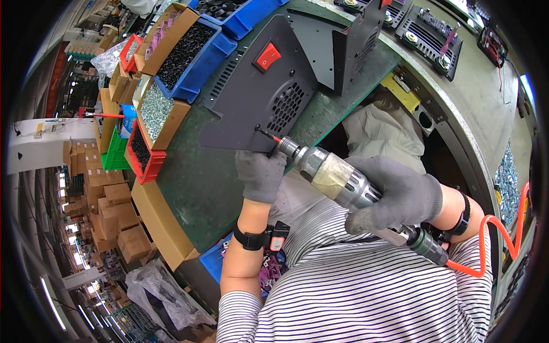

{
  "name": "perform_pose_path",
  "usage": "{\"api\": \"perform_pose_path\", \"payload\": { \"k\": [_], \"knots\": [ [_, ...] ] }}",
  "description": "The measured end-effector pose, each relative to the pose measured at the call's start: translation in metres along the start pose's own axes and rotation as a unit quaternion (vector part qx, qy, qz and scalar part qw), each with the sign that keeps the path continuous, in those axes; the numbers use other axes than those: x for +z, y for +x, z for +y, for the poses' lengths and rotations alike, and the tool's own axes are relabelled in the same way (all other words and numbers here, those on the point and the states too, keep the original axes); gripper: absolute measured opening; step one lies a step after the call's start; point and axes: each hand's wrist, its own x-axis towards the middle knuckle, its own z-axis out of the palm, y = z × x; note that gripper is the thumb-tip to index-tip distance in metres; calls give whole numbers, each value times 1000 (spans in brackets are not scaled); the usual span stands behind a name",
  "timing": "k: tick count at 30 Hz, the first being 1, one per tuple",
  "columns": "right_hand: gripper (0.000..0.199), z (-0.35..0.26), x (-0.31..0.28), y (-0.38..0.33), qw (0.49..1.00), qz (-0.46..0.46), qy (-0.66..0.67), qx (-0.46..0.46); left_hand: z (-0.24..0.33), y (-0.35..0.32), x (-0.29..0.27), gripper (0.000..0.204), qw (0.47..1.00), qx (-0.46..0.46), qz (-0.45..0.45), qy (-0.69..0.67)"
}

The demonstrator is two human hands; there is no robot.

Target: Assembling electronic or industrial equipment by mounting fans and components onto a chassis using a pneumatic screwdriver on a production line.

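A dark grey sheet-metal panel (243, 108) stands tilted over the green work surface, with a red rocker switch (267, 57) and a round patch of vent holes (287, 104). My left hand (260, 176), in a grey glove, is closed on the panel's lower edge; its fingertips are hidden behind the metal. My gloved right hand (397, 191) wraps around a pneumatic screwdriver (329, 174), its body partly covered in yellowed tape. The driver's bit (266, 133) points at the panel's lower corner, where its tip meets a small dark screw or hole (257, 128).
Blue bins (197, 63) of black parts and a cardboard box (157, 111) of silver screws line the left side, beside a red bin (143, 151). An orange air hose (483, 246) trails right. Another bent metal panel (343, 54) stands behind; vented assemblies (429, 43) lie top right.
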Motion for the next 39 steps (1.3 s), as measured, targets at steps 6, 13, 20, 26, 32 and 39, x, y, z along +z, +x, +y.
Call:
{"api": "perform_pose_path", "payload": {
  "k": [6,13,20,26,32,39],
  "knots": [
    [56,-2,-5,-9,997,-4,-78,-6,-5,7,-43,35,867,-248,-189,-388],
    [64,34,-9,-18,984,-1,-92,-155,-43,-14,-64,22,360,-414,-28,-836],
    [65,32,-4,0,987,-48,-146,-43,-19,-19,-61,25,496,-431,-60,-752],
    [63,26,0,15,991,-78,-98,-55,-23,-26,-62,24,601,-415,-24,-683],
    [62,18,5,22,991,-88,-103,-20,-12,-31,-66,19,608,-362,-101,-699],
    [62,20,7,21,989,-86,-116,-22,10,-34,-57,28,697,-399,-73,-591]
  ]
}}
